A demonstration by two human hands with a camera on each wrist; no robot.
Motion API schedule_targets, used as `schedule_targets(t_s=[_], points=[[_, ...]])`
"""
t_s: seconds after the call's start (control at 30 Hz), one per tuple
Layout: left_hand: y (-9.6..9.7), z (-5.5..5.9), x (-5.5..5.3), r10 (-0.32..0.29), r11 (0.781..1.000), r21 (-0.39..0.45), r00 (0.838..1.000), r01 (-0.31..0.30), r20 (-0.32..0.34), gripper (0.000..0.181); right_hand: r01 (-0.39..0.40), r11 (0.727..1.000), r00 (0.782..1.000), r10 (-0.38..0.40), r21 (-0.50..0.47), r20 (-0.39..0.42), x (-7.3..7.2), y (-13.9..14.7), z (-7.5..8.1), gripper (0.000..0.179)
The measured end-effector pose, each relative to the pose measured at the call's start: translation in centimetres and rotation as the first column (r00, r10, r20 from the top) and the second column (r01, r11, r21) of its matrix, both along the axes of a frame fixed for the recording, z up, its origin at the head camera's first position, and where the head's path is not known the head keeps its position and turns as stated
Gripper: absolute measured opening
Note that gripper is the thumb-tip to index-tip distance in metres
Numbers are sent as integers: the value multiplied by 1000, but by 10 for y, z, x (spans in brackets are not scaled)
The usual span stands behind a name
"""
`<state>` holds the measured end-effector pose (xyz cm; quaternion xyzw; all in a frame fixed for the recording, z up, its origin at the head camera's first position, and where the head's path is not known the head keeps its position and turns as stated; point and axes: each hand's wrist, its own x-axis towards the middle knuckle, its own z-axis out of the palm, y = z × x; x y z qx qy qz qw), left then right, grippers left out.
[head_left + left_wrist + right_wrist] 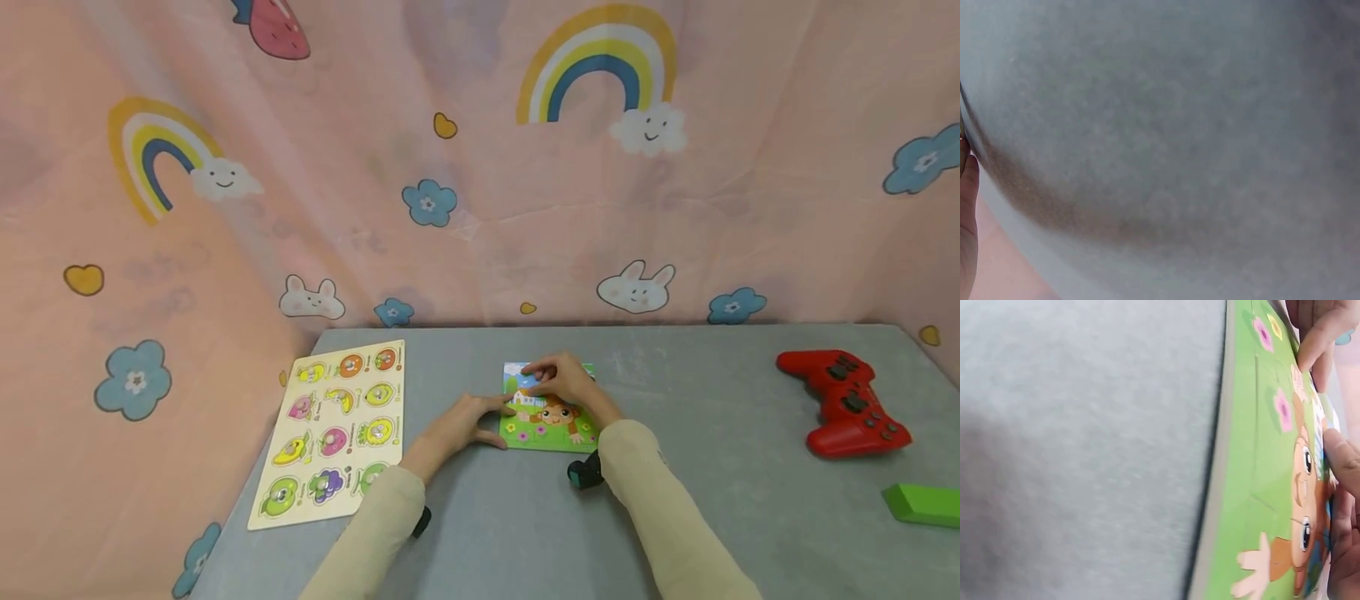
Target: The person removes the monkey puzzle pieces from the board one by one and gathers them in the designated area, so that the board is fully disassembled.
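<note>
A small jigsaw puzzle (551, 437) lies flat on the grey table, showing a cartoon monkey, flowers and a house on green grass. My left hand (461, 425) is at its left edge, fingertips over the picture and thumb by the side. My right hand (566, 379) reaches over the puzzle's upper part, with bent fingers and thumb close above the house and sky. Whether a piece is between them I cannot tell. In the right wrist view, the right hand (1346, 481) and left hand (1322, 331) both meet the puzzle (1241, 456). Only fingers (967, 200) show in the left wrist view.
A wooden fruit peg board (318, 417) lies left of the puzzle, partly behind my left forearm. To the right are a red game controller (847, 404) and a green block (926, 505). A pink patterned cloth (480, 250) hangs along the table's back edge.
</note>
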<state>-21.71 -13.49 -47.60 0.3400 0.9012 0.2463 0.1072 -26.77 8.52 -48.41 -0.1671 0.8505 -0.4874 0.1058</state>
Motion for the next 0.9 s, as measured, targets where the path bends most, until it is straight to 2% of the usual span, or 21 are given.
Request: schedule_targets(t_s=[0.23, 0.53, 0.7, 0.9], points=[[-1, -4, 0, -9, 1000, 0, 1000, 9, -26, 49, -87, 991, 996, 86, 101, 16, -6, -2, 6, 39], [-1, -5, -2, -4, 1000, 13, 1000, 4, -11, 48, -207, 946, 978, 207, 250, 27, -12, -8, 24, 47], [0, -2, -1, -7, 1000, -9, 1000, 7, -17, 49, -234, 926, 972, 226, 296, 61, -14, -12, 28, 49], [2, 2, 1, -14, 999, -33, 999, 13, -29, 48, -224, 919, 975, 212, 323, 74, -15, -15, 27, 48]])
